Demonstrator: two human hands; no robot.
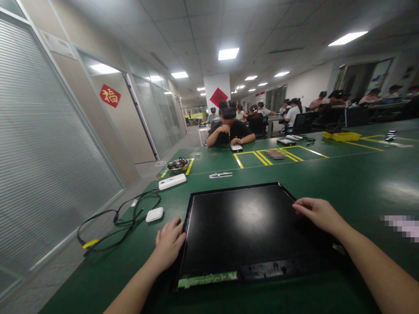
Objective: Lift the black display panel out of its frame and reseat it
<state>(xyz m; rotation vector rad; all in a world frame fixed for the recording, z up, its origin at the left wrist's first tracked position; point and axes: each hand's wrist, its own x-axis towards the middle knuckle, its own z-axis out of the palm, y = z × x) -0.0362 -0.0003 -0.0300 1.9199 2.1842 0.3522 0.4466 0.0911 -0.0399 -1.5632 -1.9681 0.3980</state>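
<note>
Panel: I have it lying flat on the green bench [124,270], in the near middle of my view, a broad four-sided black panel [229,226] between the two hands.
Face: dark and smooth, with a soft white glare right of centre in its far half.
Rim: thin and black, standing slightly proud along the far side; a fine pinkish line runs down inside the left edge, and a small pale spot marks the far right corner.
Near edge: a narrow green strip [207,279] covers the left part; beside it the edge is dark, with patchy glints. Further right it sinks into shadow and I can't read it.
Left hand: the left hand [170,242] is at the panel's left side, thumb against the rim, fingers spread; its grip is apart.
Right hand: the right hand [312,211] has its fingertips at the right rim, toward the far corner. I can't tell whether that grip is clamped on it.
Left of panel: a small white box [154,214], a longer white device [172,182] and a looped black cable [122,222].
Beyond panel: small pale parts [220,175], and a metal bowl [177,165] of dark items near yellow tape.
Across bench: a seated person [229,126] in black, one hand at a small device [236,148].
</note>
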